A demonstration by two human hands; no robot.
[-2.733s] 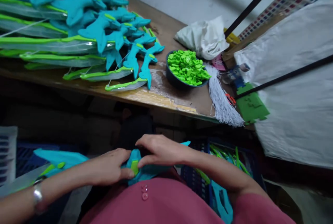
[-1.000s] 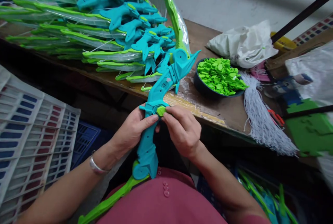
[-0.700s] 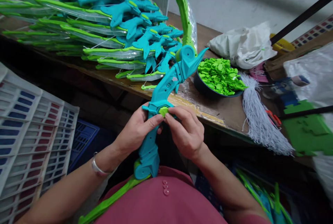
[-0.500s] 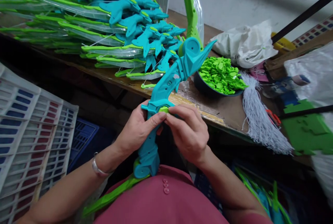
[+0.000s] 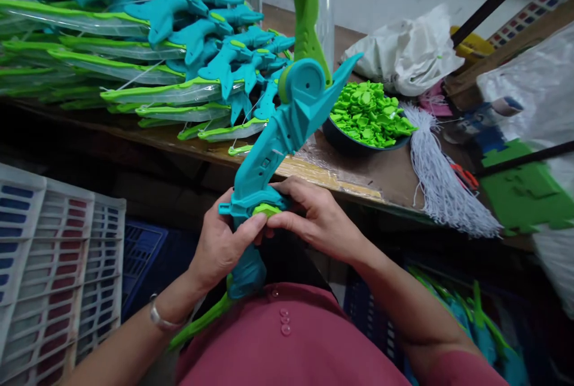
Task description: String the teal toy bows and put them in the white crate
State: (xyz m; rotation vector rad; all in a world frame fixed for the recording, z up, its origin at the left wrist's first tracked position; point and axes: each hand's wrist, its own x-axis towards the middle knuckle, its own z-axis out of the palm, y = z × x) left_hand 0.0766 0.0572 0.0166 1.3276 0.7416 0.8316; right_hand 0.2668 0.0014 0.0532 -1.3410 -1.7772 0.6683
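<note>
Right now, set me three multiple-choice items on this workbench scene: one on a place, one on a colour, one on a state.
1. Where does the bowl of small clips stand?
A. On the wooden table, beside the white strings
B. In the person's lap
C. On the white crate

2. What colour is the small piece pressed into the toy bow?
A. Red
B. Bright green
C. White

3. How is the toy bow held?
A. Lying flat on the table
B. Hanging from a hook
C. Gripped by both hands, standing steeply upward

Answers:
1. A: the bowl sits on the tabletop, next to the strings.
2. B: the piece under the fingertips is bright green.
3. C: the left hand and the right hand clasp its grip, and its limb rises out of the picture.
</note>
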